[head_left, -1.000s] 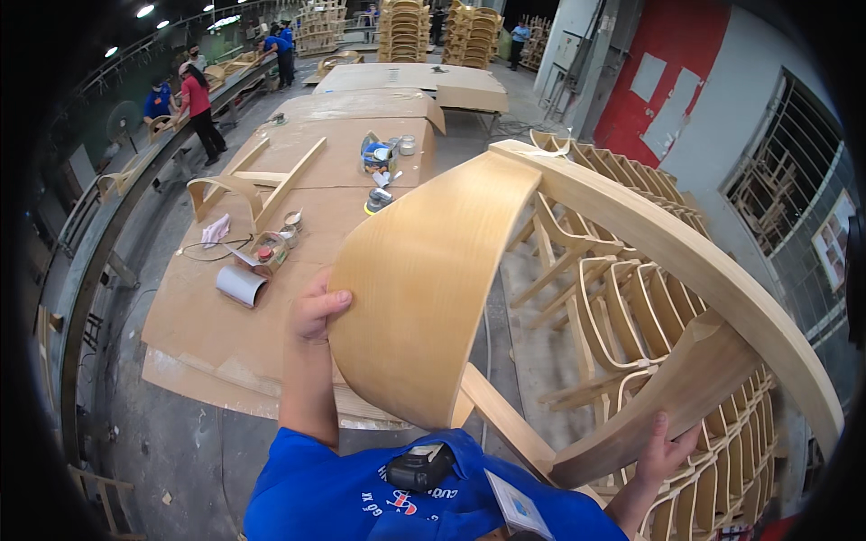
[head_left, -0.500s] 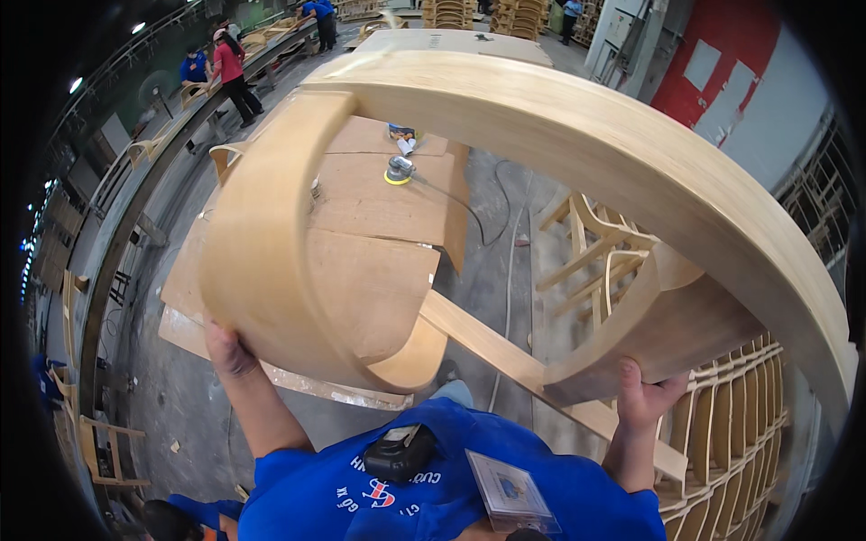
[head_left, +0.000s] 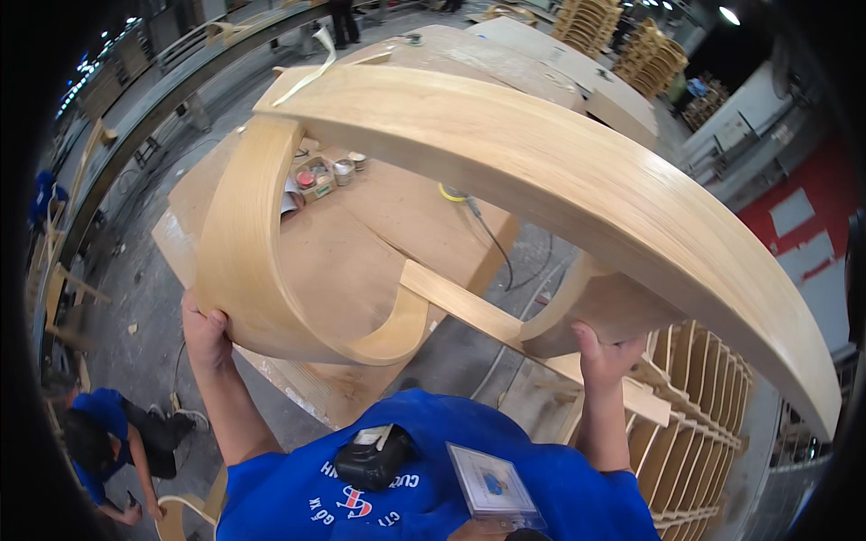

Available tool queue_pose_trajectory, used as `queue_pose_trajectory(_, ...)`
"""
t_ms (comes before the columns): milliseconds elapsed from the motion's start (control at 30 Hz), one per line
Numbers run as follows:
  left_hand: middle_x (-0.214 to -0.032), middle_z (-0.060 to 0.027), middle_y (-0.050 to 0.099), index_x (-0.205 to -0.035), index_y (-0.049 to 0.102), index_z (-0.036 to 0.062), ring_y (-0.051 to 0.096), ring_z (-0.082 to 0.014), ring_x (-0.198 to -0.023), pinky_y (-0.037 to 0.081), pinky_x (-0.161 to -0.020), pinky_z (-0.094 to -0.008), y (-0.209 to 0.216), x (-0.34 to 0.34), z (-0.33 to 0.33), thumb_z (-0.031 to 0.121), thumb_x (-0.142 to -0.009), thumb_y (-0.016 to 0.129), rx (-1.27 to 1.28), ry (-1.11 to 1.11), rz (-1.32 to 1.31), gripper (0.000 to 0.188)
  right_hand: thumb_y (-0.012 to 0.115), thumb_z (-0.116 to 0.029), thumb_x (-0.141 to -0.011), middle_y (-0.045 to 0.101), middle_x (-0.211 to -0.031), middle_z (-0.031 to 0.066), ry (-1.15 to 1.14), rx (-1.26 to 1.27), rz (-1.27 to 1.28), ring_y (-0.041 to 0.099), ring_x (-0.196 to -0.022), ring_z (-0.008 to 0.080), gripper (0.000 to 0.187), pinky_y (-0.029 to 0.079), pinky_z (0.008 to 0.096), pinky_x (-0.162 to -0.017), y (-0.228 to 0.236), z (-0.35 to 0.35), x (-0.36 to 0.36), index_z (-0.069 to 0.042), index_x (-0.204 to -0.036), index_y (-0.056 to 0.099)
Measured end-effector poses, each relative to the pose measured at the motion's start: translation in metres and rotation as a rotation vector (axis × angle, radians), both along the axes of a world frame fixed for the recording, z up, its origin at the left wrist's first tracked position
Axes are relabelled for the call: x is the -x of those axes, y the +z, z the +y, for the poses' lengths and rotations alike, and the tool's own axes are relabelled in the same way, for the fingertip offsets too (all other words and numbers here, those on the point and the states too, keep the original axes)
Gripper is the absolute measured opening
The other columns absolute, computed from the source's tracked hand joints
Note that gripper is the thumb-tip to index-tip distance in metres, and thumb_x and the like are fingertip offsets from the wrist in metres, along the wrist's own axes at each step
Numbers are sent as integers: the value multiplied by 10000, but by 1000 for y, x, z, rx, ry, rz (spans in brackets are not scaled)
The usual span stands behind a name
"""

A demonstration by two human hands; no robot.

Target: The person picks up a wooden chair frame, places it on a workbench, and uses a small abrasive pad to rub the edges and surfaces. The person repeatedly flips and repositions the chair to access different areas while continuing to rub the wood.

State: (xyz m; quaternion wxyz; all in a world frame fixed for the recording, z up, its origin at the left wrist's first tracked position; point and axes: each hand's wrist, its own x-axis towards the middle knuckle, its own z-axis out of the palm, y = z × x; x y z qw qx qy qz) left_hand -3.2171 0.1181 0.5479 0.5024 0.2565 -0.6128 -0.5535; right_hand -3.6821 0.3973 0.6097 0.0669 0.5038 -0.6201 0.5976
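A large pale bentwood chair frame (head_left: 505, 117) is held up before me. It has a broad curved top rail, two rounded side loops and a straight crossbar (head_left: 465, 311) between them. My left hand (head_left: 207, 334) grips the outer lower side of the left loop, thumb on its edge and other fingers mostly hidden behind. My right hand (head_left: 609, 352) grips the lower side of the right loop (head_left: 600, 311), thumb up against the wood. A thin pale curled strip (head_left: 311, 72) shows at the rail's left end; whether it is attached, I cannot tell.
Beneath the frame stands a cardboard-covered table (head_left: 361, 243). On it are a box of cans (head_left: 316, 178) and a yellow-rimmed sander (head_left: 454, 193) with a cable. Stacked curved wooden parts (head_left: 695, 388) stand close at right. A co-worker (head_left: 104, 442) bends over wood at lower left.
My view has turned left, swinging the table and red wall clockwise. The frame has shifted slightly left, both hands still gripping it. The box of cans and more of the co-worker have come into view.
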Motion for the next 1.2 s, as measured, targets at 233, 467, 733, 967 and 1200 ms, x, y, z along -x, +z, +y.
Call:
queue_pose_trajectory(233,-1231,-124,689,-1284,592,-71,663,-213,-1122,508,-970,-360,-35,-14,67,528,-818,851,-19,449,100,801,926,-288,-730,729,-1094,170,324,-107,142,711,-1014,312,672,540,410,-902,-7,-146,58,39,-1236,629)
queue_pose_trajectory(467,-1304,-143,649,-1358,516,-83,649,-244,-1185,522,-1013,-392,-57,29,156,498,-894,789,30,860,108,793,905,-304,-764,707,-1071,193,866,-41,221,683,-996,392,611,528,453,-871,-12,-307,86,-6,-1219,627)
queue_pose_trajectory(733,-1116,-93,703,-1197,637,-78,676,-191,-1000,543,-879,-352,-63,208,181,364,-960,726,-8,1313,-68,509,848,-269,-818,712,-1106,206,1221,-229,13,687,-1039,352,537,534,414,-897,-56,-470,100,-16,-1239,630)
queue_pose_trajectory(967,-881,-13,709,-984,733,-20,631,-102,-790,516,-714,-284,-69,328,152,113,-920,707,-152,1430,-203,149,856,-143,-802,748,-1079,150,1442,-350,-54,699,-1040,235,492,526,371,-937,-133,-556,102,51,-1200,639)
queue_pose_trajectory(1200,-1034,-93,745,-1132,704,-41,680,-155,-952,539,-835,-318,-26,370,122,152,-912,744,-307,1079,-394,295,839,-54,-821,734,-1069,169,1405,-582,-135,697,-1035,239,432,537,355,-923,-201,-589,136,63,-1174,618)
